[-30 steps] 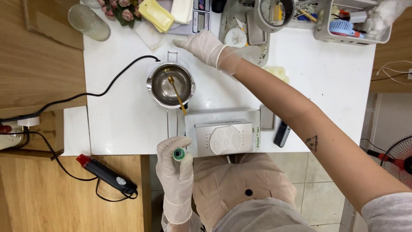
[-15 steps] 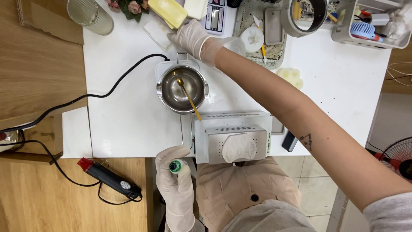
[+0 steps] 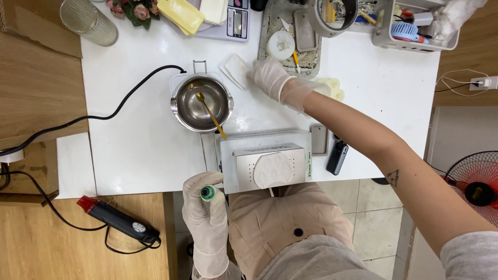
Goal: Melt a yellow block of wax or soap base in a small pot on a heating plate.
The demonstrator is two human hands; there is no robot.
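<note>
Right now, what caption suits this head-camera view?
Gloved right hand touches white pad beside steel pot; left hand holds small green-capped bottle.

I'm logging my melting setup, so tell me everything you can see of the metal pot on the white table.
The metal pot is a small round steel-looking vessel with a shiny, reflective inside and a rolled rim. It stands upright on a white base on the white table; a black cord runs off to the left from there. A thin wire loop sticks out at its far side. A gold spoon leans inside, bowl down, handle over the near rim. Whether it holds liquid cannot be told. Neither hand touches it.
</note>
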